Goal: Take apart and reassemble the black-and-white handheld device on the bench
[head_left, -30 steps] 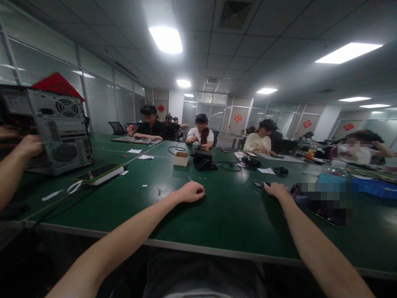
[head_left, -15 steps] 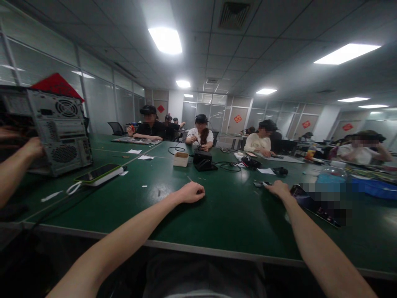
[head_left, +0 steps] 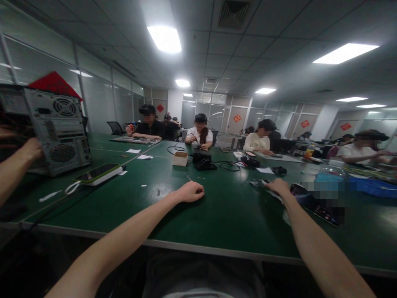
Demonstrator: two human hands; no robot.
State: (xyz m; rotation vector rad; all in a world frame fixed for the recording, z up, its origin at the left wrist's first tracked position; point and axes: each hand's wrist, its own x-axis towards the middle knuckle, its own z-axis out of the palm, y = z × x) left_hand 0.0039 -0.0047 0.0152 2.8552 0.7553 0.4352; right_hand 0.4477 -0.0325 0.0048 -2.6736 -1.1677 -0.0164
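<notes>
My left hand (head_left: 192, 191) rests on the green table (head_left: 217, 223) with its fingers curled into a loose fist. Nothing shows in it. Further right, my right hand (head_left: 279, 187) is closed over a small pale, thin object (head_left: 266, 182) whose kind I cannot make out. Just left of those fingertips lies a small greyish piece (head_left: 254, 183). A pale flat strip shows partly beneath the right hand. Beside the right wrist is a dark, flat printed item (head_left: 322, 209), partly blurred out.
A computer case (head_left: 58, 132) stands at the left, with another person's arm (head_left: 21, 165) reaching into it. Near it lies a phone on a white block (head_left: 99, 174). Ahead are a small cardboard box (head_left: 180, 159), a black device (head_left: 202, 159) and cables. A blue tray (head_left: 372, 186) sits right.
My left hand stays put. The right hand has shifted very slightly, and more of the pale strip shows under it. At the far right, a person has lowered their hands from their head.
</notes>
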